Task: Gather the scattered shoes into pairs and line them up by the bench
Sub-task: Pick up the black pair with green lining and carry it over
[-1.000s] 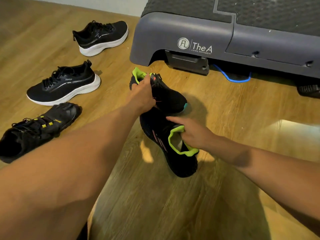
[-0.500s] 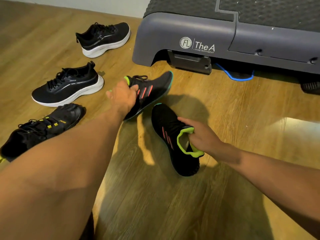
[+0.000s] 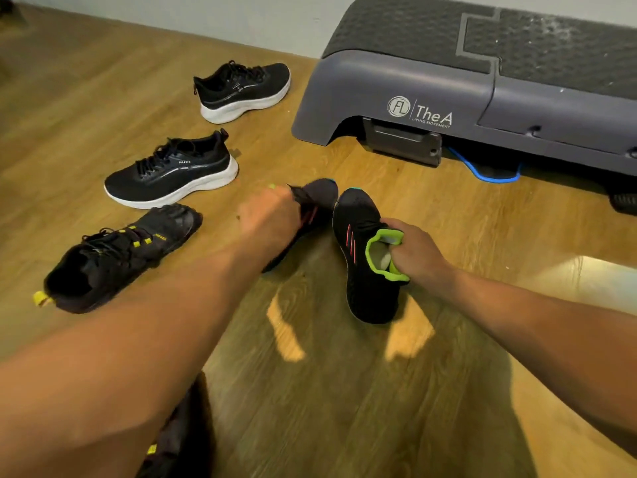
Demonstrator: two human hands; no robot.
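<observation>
My left hand grips the collar of a black shoe with red stripes; the hand and arm hide most of it. My right hand grips the lime-green collar of its matching shoe. The two shoes sit side by side, toes toward the grey bench. Two black shoes with white soles lie apart at the left, a far one and a near one. Nearer me lies a black shoe with yellow lace loops. A similar black and yellow shoe peeks out under my left arm.
A blue cord loops out from under the bench, beside a dark block. A white wall runs behind the bench. Bare wooden floor spreads in front of the bench and at the lower right.
My left hand swung its shoe round and down, toe toward the bench. My right hand turned its shoe the same way. The two now lie close together, parallel.
</observation>
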